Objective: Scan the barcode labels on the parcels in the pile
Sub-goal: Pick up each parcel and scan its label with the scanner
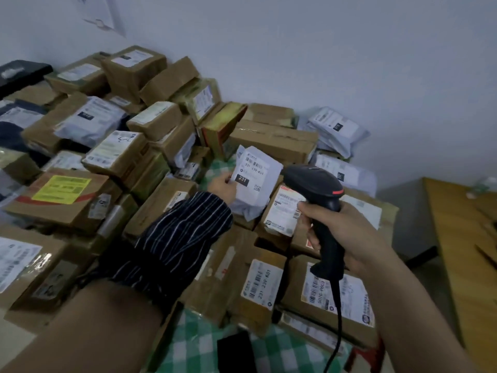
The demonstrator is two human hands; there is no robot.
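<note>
While the left hand [223, 187] pinches the white mailer [265, 181] by its 9 o'clock edge, thumb on the front and the fingers hidden behind, the soft bag stands tilted above the pile [121, 162], slightly past its centre toward 1 o'clock. Its barcode label [252, 169] faces the camera. The right hand [341, 232] is wrapped round the handle of the black scanner [313, 181], whose head sits just beside the mailer's 3 o'clock edge; I cannot tell whether a finger is on the trigger.

The likeliest fault is a wrong read. The head is so near the bag's edge, and at such a slant, that the beam may miss the barcode or catch the labelled brown box [282, 211] lying directly under the mailer at 5 o'clock. The bag is thin and held at one side only, so it may sag or crease and bend the bars.

The cable [337, 319] trails toward 6 o'clock across the near boxes and could snag on a corner, jerking the aim. The striped sleeve [174, 238] hangs low over loosely stacked cartons and might nudge one off. A near box [259, 289] at 6 o'clock carries similar printed figures, which invites confusion over what is already done.
</note>
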